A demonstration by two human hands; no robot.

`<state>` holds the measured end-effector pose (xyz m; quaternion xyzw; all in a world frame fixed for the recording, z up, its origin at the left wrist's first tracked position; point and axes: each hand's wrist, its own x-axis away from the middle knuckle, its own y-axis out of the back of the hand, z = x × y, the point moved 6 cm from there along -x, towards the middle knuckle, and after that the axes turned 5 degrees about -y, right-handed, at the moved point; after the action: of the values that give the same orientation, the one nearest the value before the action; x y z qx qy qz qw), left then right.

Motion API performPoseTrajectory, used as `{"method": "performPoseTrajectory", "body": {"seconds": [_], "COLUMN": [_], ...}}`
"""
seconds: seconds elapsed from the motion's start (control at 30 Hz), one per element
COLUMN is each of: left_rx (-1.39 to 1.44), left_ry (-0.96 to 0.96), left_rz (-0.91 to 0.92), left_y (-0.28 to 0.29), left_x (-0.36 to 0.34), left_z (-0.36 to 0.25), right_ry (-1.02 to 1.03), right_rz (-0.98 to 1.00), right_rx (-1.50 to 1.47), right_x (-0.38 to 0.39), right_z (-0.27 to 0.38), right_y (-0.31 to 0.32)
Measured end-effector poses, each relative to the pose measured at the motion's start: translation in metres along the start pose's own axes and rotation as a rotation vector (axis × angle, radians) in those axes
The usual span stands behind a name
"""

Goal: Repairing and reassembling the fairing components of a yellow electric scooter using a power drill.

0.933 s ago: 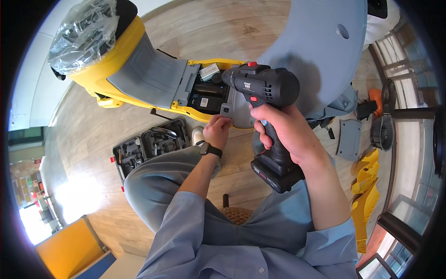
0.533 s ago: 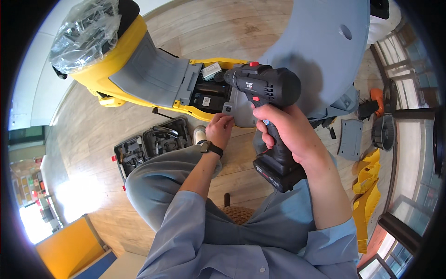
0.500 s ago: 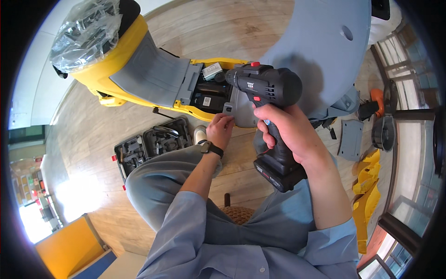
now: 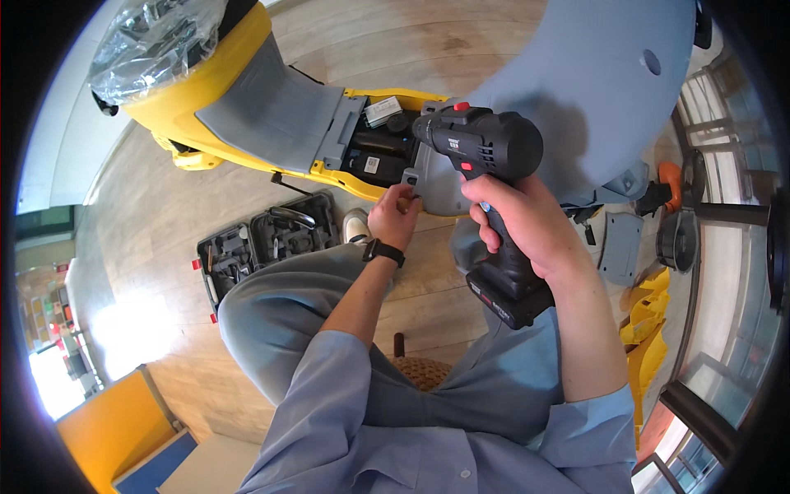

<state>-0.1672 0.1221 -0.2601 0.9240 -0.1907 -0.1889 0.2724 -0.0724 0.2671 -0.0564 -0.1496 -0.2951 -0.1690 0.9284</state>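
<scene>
My right hand (image 4: 527,216) is wrapped round the grip of a black cordless drill (image 4: 481,146) with red buttons. The drill's chuck points left, over the edge of an open compartment (image 4: 355,161) in a yellow and grey scooter body (image 4: 271,115). Fingers pinched together, my left hand (image 4: 393,218) is at the compartment's near right corner, beside a small grey tab (image 4: 410,176). Whatever those fingertips hold is too small to make out. Inside the compartment lie dark parts and a silver box (image 4: 383,111).
An open tool case (image 4: 265,239) lies on the floor to the left, near my shoe (image 4: 355,226). A large grey panel (image 4: 592,90) rises at the upper right. Yellow panels (image 4: 646,321) and a grey plate (image 4: 621,247) lie at the right.
The drill and my right hand have shifted slightly right in the picture. My left hand's fingers have curled in more, still beside the tab. The view has moved a little.
</scene>
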Motion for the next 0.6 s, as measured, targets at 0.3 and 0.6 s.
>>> {"method": "performPoseTrajectory", "body": {"seconds": [0.3,0.6], "left_rx": [0.131,0.151], "left_ry": [0.163,0.155], "left_rz": [-0.024,-0.050], "left_y": [-0.005,-0.004], "left_x": [0.003,0.005], "left_z": [0.012,0.015], "right_ry": [-0.276,-0.393], "right_rz": [-0.011,-0.091], "right_rx": [0.179,0.234], "right_x": [-0.024,-0.039], "right_z": [-0.036,-0.051], "right_y": [-0.007,-0.003]}}
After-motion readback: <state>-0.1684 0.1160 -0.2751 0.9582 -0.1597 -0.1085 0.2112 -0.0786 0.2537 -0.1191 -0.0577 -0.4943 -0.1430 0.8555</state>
